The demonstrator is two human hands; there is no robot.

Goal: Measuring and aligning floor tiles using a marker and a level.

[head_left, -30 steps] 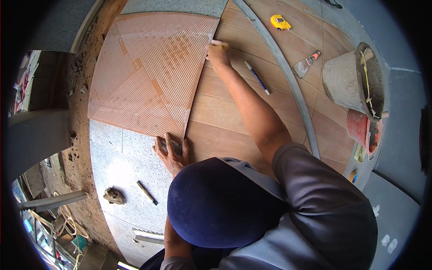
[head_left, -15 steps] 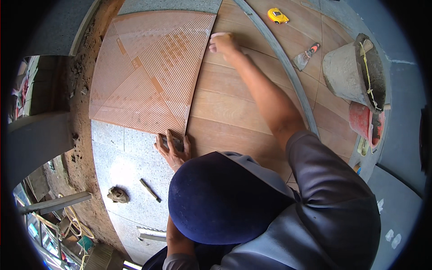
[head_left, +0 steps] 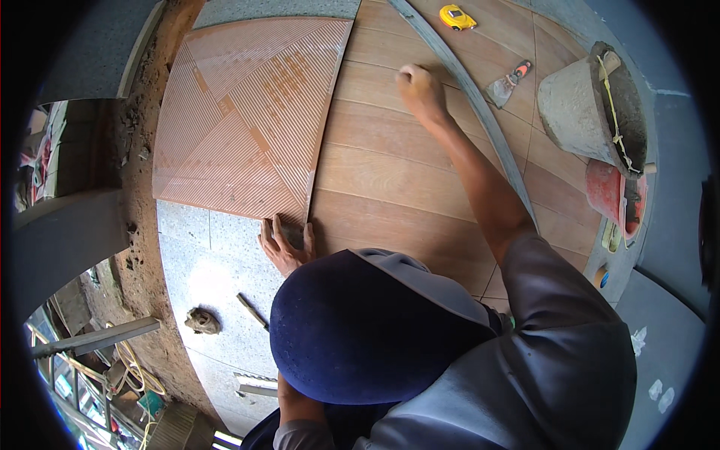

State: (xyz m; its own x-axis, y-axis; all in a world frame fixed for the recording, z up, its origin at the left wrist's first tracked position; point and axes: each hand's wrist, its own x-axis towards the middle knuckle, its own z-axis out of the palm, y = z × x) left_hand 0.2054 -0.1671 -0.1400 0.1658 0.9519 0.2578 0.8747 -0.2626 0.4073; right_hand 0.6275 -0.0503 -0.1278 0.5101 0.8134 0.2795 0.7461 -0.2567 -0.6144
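A large reddish-brown tile [head_left: 247,120] lies with its ribbed side up, beside wood-patterned flooring [head_left: 390,172]. At the tile's near right corner, my left hand [head_left: 285,247] rests with its fingers spread, fingertips at the edge. My right hand [head_left: 421,91] is raised over the wood-patterned flooring, to the right of the tile and apart from it. Its fingers are curled closed, and whatever may be inside them is hidden. My dark blue cap covers part of the near middle.
A long grey strip [head_left: 480,112] crosses the flooring. Farther right are a yellow tape measure [head_left: 457,17], a scraper [head_left: 510,84], a mortar-crusted bucket [head_left: 577,105] and a red container [head_left: 606,191]. On the speckled floor [head_left: 202,270] lie a lump [head_left: 202,321], a thin stick [head_left: 252,310] and a notched trowel [head_left: 257,385].
My right hand has moved right and toward me, away from the tile's right edge. My left hand stays at the tile's near corner. The view has shifted slightly.
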